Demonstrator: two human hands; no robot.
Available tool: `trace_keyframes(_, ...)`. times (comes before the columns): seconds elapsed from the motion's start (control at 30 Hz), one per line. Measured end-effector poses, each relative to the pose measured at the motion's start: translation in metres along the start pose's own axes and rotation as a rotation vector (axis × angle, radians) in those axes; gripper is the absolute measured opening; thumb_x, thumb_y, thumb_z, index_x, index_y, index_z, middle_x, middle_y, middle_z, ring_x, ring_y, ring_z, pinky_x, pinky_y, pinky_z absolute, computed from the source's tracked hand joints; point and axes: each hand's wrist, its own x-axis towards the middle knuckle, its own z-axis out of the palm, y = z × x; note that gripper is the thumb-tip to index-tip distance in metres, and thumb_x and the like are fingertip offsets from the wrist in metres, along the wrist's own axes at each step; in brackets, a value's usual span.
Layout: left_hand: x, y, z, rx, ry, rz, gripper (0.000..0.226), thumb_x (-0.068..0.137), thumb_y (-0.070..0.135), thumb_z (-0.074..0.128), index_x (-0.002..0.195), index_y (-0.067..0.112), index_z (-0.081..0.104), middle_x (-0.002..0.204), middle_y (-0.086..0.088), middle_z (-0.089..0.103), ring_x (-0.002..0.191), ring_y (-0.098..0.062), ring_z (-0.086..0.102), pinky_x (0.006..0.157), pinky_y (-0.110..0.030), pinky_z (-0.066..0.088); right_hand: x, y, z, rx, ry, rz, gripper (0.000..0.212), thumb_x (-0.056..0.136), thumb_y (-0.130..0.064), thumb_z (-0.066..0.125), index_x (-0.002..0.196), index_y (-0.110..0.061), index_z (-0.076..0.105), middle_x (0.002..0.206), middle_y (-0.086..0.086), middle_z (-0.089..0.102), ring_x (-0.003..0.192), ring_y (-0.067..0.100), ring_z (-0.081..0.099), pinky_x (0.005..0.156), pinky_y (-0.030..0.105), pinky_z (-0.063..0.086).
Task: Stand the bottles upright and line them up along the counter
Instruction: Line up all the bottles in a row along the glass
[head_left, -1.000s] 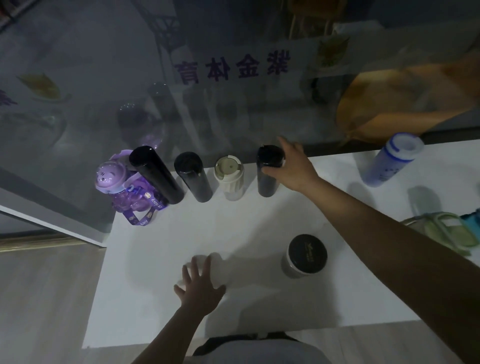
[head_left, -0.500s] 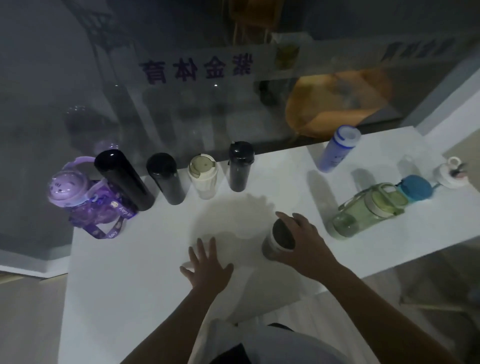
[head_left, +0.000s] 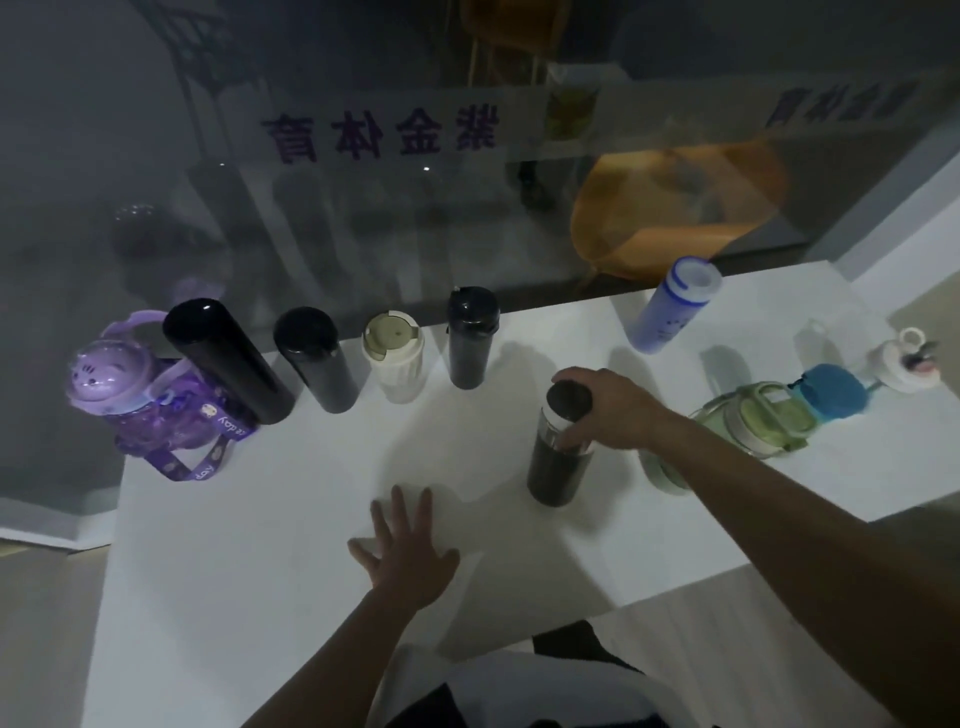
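Along the back of the white counter (head_left: 291, 519) stands a row: a purple bottle with a strap (head_left: 140, 405), a tall black flask (head_left: 228, 358), a shorter black flask (head_left: 317, 358), a cream tumbler (head_left: 395, 358) and a dark bottle with a flip lid (head_left: 471, 343). My right hand (head_left: 613, 410) grips the cap end of a dark bottle with a white band (head_left: 558, 467), upright in the middle of the counter. My left hand (head_left: 405, 556) rests flat, fingers spread, holding nothing. A blue-and-white bottle (head_left: 670, 306) stands at the back right. A green bottle (head_left: 748, 426) lies on its side.
A glass wall with purple lettering (head_left: 379, 135) rises directly behind the row. A blue cap (head_left: 831, 397) and a small white lid (head_left: 904, 364) lie at the far right. The counter's front edge runs close to my body, with wooden floor at both sides.
My right hand left the flip-lid bottle in the row, took hold of the dark banded bottle near the front and moved it towards the back. My left hand stayed flat.
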Motion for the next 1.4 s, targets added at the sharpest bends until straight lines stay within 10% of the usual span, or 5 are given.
trace_keyframes(0.47,0.000,0.019,-0.002,-0.061,0.068,-0.112,0.093,0.081,0.064,0.050,0.147,0.049,-0.013,0.160,0.006,-0.022,0.148,-0.027,-0.019,0.109,-0.070,0.009,0.123,-0.007,-0.029,0.064,0.265,-0.118,0.074,0.073,-0.026,0.078,0.135,-0.036,0.040,0.138,0.008,0.036,0.120,0.037,0.047,0.097,0.048,0.047)
trace_keyframes(1.07,0.001,0.024,-0.011,-0.104,0.099,-0.130,0.085,0.081,0.054,0.054,0.147,0.051,0.001,0.161,0.005,-0.009,0.149,-0.030,-0.007,0.112,-0.064,0.015,0.108,-0.011,-0.052,0.097,0.169,-0.097,0.098,0.067,-0.041,0.080,0.146,-0.037,0.022,0.145,0.009,0.031,0.131,0.037,0.039,0.106,0.051,0.039)
trace_keyframes(1.4,0.017,0.071,-0.020,-0.076,0.077,0.111,0.081,0.086,0.056,0.052,0.152,0.039,0.010,0.163,-0.003,-0.006,0.149,-0.031,-0.005,0.119,-0.053,0.006,-0.019,0.031,-0.101,0.225,0.409,-0.008,0.052,0.079,-0.042,0.072,0.126,-0.026,0.057,0.130,-0.001,0.056,0.118,0.021,0.054,0.091,0.030,0.041)
